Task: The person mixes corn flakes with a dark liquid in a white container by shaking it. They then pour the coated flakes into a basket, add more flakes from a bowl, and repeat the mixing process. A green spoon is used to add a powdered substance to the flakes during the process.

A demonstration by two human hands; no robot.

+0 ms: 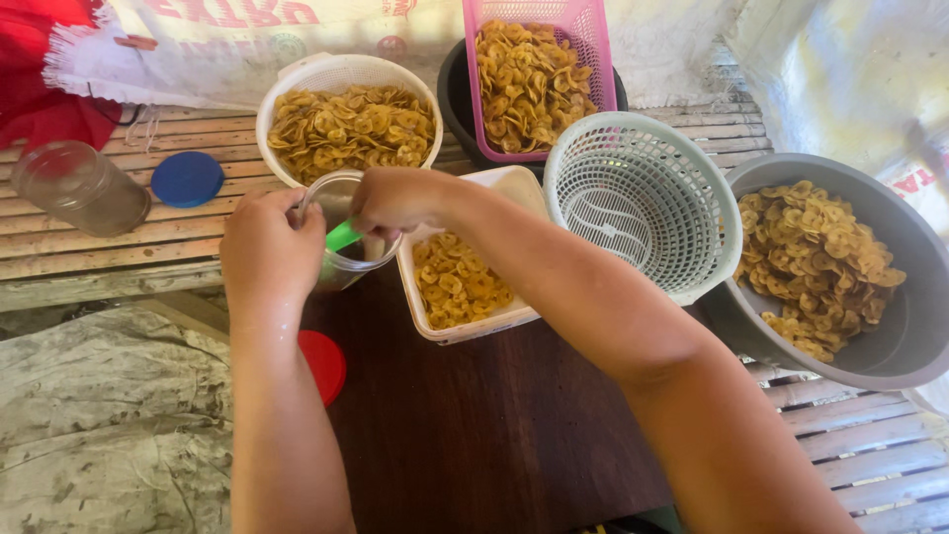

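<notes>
My left hand (265, 247) grips the side of a clear plastic jar (341, 259) that stands on a dark wooden board (474, 425). Over the jar's mouth, my right hand (395, 201) is closed on a green utensil (343, 235) whose end dips into the jar. Right beside the jar sits a white rectangular tub (499, 183) partly filled with yellow banana chips (457, 282). A red lid (326, 364) lies on the board below my left forearm.
Chips fill a white round basket (348, 71), a pink rectangular basket (534, 74) resting on a black basin, and a grey basin (905, 297). An empty pale green basket (638, 198) leans between them. Another clear jar (79, 188) and a blue lid (187, 179) lie left on the slats.
</notes>
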